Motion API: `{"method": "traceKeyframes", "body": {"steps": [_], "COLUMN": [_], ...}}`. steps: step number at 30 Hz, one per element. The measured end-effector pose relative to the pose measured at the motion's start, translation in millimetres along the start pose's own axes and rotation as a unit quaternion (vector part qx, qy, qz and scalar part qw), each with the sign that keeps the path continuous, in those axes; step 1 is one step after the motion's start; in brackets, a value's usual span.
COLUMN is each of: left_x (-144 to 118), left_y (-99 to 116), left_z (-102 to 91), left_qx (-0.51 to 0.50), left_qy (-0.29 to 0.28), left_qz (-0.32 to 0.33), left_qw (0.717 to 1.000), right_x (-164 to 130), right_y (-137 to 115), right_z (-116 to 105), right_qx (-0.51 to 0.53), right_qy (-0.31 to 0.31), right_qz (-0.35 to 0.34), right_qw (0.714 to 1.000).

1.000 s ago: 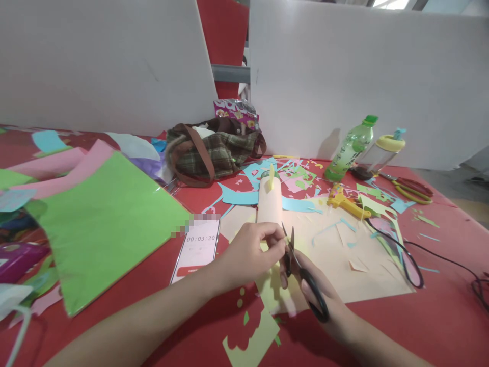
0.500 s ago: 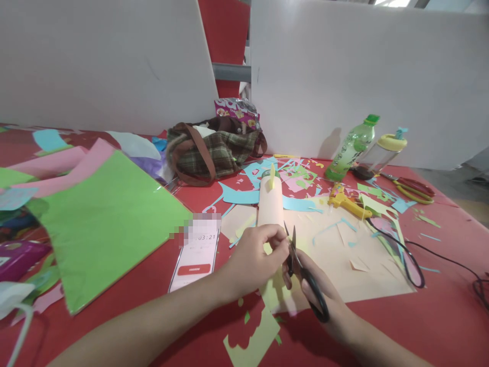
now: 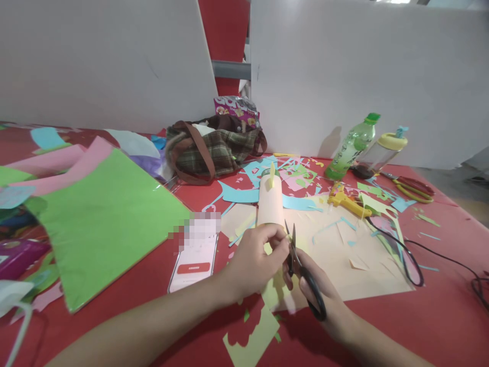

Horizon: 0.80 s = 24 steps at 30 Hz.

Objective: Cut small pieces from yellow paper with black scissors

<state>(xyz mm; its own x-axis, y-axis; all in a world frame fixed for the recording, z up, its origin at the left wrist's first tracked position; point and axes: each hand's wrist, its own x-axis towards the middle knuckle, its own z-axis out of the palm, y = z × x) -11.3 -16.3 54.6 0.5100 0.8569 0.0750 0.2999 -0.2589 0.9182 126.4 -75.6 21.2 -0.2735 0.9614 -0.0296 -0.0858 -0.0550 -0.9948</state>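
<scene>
My right hand [image 3: 319, 288] is closed around the black handles of a pair of scissors [image 3: 314, 290], whose slightly parted blades point away from me. Close beside the blades, my left hand [image 3: 263, 257] pinches a small piece of yellow paper [image 3: 289, 238], mostly hidden by the fingertips. Just beyond the hands lies a cylinder wrapped in pale peach paper [image 3: 270, 204], with a green end and a yellow paper piece standing up on it. Under the hands is a large cream sheet [image 3: 367, 270]. A yellow sheet with a scalloped cut edge [image 3: 255, 339] lies nearer to me.
Left of my hands lie a phone [image 3: 194, 260] and a big green sheet [image 3: 114, 219]. A plaid bag [image 3: 225, 153] sits at the back. To the right are a yellow glue gun [image 3: 349, 204] with a black cord, a green bottle [image 3: 351, 148], a clear cup [image 3: 385, 150] and red-handled pliers [image 3: 414, 187].
Both hands stay almost in place, with the scissors shifting very slightly. The blades remain a little apart beside the left fingertips.
</scene>
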Motion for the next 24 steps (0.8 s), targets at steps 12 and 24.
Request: {"method": "traceKeyframes", "body": {"steps": [12,24], "left_x": [1,1], "left_y": [4,6], "left_z": [-3.4,-10.4], "left_qx": [0.007,0.021], "left_qy": [-0.005,-0.026], "left_qz": [-0.003,-0.010], "left_qw": [1.000,0.999], "right_x": [0,-1], "right_y": [2,-1], "right_z": [0,2], "right_qx": [-0.024,-0.009], "right_qy": [0.016,0.009], "right_qz": [0.001,0.015], "right_qw": [1.000,1.000]}}
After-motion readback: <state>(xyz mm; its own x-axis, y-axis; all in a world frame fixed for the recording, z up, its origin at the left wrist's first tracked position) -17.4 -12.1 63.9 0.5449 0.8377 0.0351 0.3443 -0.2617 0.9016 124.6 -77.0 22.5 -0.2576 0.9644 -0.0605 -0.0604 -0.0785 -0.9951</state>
